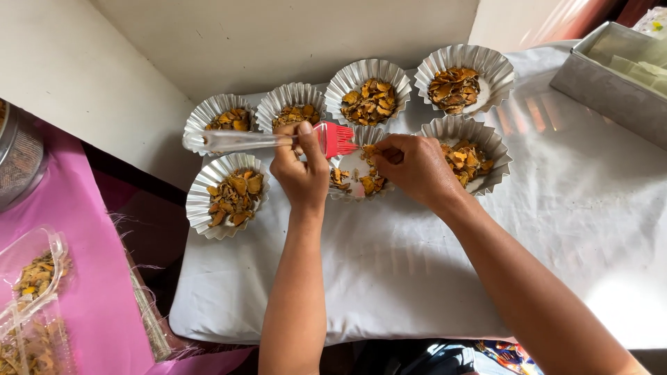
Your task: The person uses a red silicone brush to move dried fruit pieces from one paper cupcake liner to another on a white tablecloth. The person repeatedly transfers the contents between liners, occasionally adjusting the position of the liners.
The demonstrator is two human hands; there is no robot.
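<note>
Here the left hand [300, 170] grips a red-bristled brush [278, 139] by its clear handle, while the right hand [415, 169] pinches dried orange pieces inside the middle fluted tin [358, 177], among six others on the white-covered desk [389, 264].

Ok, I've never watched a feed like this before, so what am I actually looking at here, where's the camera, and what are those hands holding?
There is no machine here: these are one person's two bare hands, filmed by a camera worn on their head and looking down. The left hand grips a brush with a clear handle and red silicone bristles, bristles pointing right. The right hand has its fingertips in the middle fluted silver foil cup, among dried orange-brown pieces. Six more fluted foil cups of the same pieces stand around it on a white cloth. At the left lies a pink cloth with clear plastic trays of similar pieces; a grey metal box sits at the top right.
</note>
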